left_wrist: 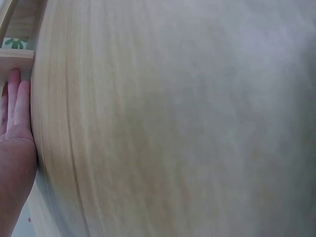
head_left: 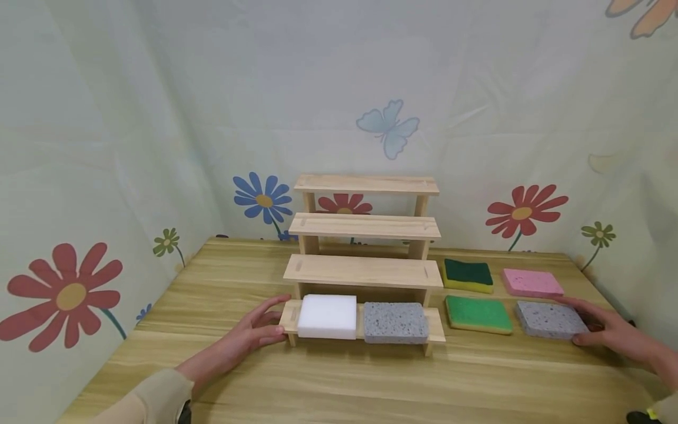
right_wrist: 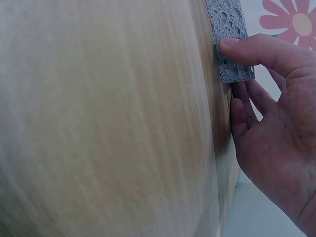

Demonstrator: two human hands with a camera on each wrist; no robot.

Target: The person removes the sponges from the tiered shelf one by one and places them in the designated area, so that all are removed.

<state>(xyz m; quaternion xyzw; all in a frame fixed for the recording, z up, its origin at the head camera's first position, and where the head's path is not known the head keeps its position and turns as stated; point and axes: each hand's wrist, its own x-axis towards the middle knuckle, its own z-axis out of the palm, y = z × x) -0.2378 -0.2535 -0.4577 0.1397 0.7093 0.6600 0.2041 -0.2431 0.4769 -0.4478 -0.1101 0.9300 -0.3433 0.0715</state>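
Observation:
A four-step wooden display stand (head_left: 365,271) stands on the table, a white sponge (head_left: 327,317) and a grey speckled sponge (head_left: 395,323) side by side on its lowest step. At that step's left end is my left hand (head_left: 259,327), thumb at the front corner and index finger at the back. The left wrist view shows its other fingers stretched out under the board's end. My right hand (head_left: 609,331) grips a second grey sponge (head_left: 551,320) lying on the table, thumb on its near edge (right_wrist: 234,69) and fingers round the far side.
Right of the stand lie a dark green and yellow sponge (head_left: 468,275), a pink sponge (head_left: 532,282) and a bright green sponge (head_left: 478,314). The stand's upper three steps hold nothing. A flower-printed cloth (head_left: 318,88) hangs behind and beside the wooden table (head_left: 222,294).

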